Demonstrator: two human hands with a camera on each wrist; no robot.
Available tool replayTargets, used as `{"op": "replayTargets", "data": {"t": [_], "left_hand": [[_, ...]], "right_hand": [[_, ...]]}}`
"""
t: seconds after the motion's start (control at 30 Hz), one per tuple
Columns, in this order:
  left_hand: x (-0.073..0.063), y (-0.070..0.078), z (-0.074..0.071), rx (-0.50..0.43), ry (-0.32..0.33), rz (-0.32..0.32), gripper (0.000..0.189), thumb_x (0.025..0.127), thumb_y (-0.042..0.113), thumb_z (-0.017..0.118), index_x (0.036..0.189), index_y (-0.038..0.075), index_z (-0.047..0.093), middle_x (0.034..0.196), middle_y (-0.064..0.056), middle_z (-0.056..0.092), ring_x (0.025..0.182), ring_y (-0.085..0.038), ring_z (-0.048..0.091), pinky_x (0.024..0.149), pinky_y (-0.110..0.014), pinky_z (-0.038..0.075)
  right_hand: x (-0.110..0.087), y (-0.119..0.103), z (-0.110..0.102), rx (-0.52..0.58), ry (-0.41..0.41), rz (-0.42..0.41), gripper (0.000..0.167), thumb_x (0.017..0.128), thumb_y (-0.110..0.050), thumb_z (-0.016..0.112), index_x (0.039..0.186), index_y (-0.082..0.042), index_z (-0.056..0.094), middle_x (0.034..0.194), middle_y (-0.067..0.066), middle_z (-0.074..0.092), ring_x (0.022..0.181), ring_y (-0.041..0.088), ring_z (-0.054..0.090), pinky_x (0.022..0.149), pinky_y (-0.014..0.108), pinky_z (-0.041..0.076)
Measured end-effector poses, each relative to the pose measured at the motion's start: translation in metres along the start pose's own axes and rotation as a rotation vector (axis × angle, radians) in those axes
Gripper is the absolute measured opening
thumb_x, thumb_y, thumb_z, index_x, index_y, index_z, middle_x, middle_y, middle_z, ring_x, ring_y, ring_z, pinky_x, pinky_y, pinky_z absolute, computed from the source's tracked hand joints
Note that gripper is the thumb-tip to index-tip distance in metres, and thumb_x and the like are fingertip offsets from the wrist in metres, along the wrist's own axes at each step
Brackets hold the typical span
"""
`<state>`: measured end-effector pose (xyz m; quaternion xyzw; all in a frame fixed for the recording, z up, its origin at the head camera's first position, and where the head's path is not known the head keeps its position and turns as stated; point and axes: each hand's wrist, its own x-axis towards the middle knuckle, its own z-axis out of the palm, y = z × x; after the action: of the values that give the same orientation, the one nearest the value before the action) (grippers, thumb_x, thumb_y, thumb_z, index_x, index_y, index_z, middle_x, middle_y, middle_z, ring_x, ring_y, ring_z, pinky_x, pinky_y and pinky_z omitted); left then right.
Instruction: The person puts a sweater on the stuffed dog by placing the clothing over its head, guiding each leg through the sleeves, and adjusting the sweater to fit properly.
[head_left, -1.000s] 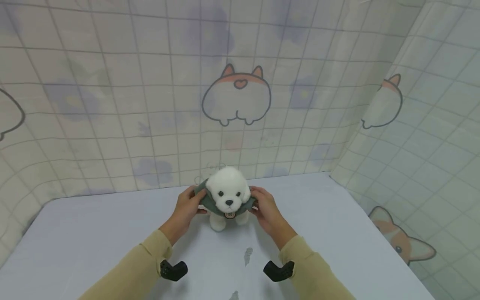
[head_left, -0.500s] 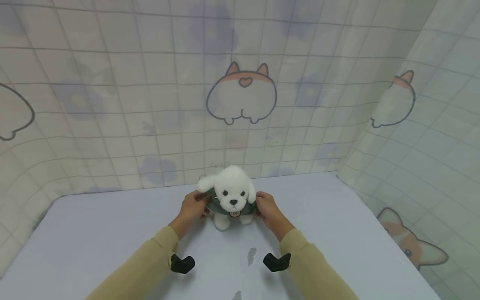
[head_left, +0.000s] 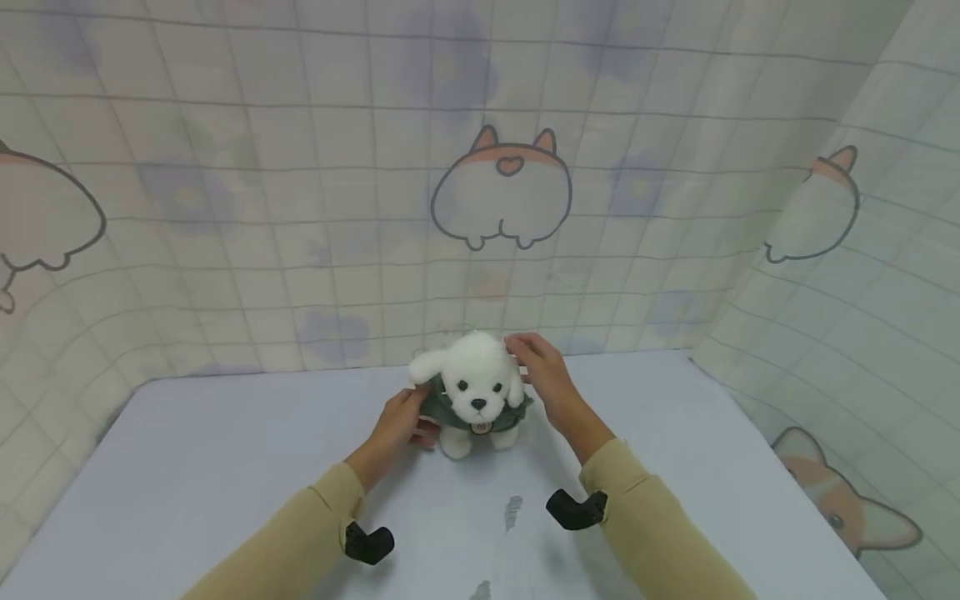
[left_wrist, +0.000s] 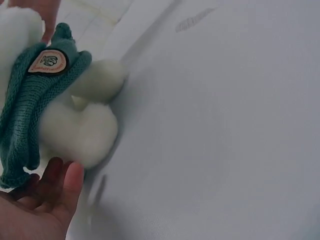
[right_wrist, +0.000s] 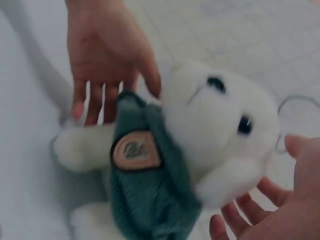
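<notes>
A white plush dog (head_left: 474,362) stands on the table, facing the camera. It wears a green knitted garment (right_wrist: 150,195) with a round-edged badge (right_wrist: 136,151) at the chest. One ear (head_left: 427,364) sticks out sideways over the garment; the other hangs by the cheek. My left hand (head_left: 399,423) is at the garment's side, its fingers extended; in the left wrist view, its fingers (left_wrist: 74,177) lie beside a plush leg. My right hand (head_left: 553,379) is raised by the dog's head, fingers spread near the hanging ear (right_wrist: 232,180) and holding nothing.
The white table (head_left: 225,475) has grey marks (head_left: 513,512) in front of the dog. A checked curtain (head_left: 337,208) with cartoon corgis hangs close behind the dog and along the right side. Black devices (head_left: 367,543) sit at both sleeve cuffs.
At first both hands gripped the garment's sides and spread it. The ear by my left hand has come out over the garment. My right hand has let go and risen beside the head.
</notes>
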<state>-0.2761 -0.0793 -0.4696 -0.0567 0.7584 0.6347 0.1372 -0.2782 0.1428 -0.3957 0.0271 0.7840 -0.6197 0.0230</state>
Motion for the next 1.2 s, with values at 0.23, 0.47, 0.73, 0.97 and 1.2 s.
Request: {"op": "replayTargets", "data": {"t": [0.23,0.47,0.73,0.97,1.2], "left_hand": [[-0.011,-0.001,0.008,0.023,-0.036,-0.024,0.069,0.096,0.059,0.045,0.135,0.002,0.047,0.122,-0.018,0.062,0.103,-0.024,0.063,0.081,-0.032,0.057],[-0.012,-0.009,0.005,0.075,-0.087,0.045,0.072,0.084,0.049,0.070,0.138,0.009,0.045,0.126,-0.013,0.061,0.109,-0.022,0.061,0.087,-0.035,0.056],[-0.014,-0.016,0.001,0.032,-0.115,0.108,0.071,0.078,0.031,0.080,0.138,0.013,0.047,0.122,-0.010,0.064,0.109,-0.020,0.061,0.087,-0.037,0.054],[-0.011,-0.018,-0.003,0.031,-0.063,0.136,0.068,0.078,0.020,0.080,0.136,0.007,0.047,0.130,-0.015,0.059,0.114,-0.025,0.061,0.084,-0.035,0.056],[-0.009,-0.014,-0.017,0.030,0.024,0.162,0.057,0.079,0.008,0.077,0.131,0.008,0.052,0.129,-0.016,0.060,0.114,-0.028,0.061,0.082,-0.033,0.056]], "right_hand": [[-0.006,-0.020,0.017,-0.233,-0.108,-0.074,0.072,0.082,-0.059,0.067,0.141,-0.028,0.042,0.145,0.003,0.045,0.128,0.028,0.049,0.103,0.052,0.043],[-0.005,-0.018,0.030,-0.290,-0.072,-0.035,0.074,0.080,-0.055,0.071,0.141,-0.026,0.043,0.134,0.006,0.054,0.117,0.029,0.056,0.093,0.049,0.051],[0.000,-0.021,0.034,-0.161,-0.013,0.001,0.071,0.082,-0.052,0.069,0.141,-0.023,0.043,0.133,0.007,0.054,0.116,0.028,0.057,0.096,0.048,0.049],[0.005,-0.020,0.029,-0.012,0.007,0.044,0.066,0.085,-0.049,0.067,0.139,-0.018,0.045,0.132,0.008,0.053,0.120,0.028,0.053,0.104,0.047,0.045],[0.006,-0.013,0.027,0.105,0.011,0.061,0.059,0.089,-0.044,0.064,0.135,-0.014,0.046,0.131,0.009,0.053,0.122,0.026,0.051,0.109,0.045,0.041]]}}
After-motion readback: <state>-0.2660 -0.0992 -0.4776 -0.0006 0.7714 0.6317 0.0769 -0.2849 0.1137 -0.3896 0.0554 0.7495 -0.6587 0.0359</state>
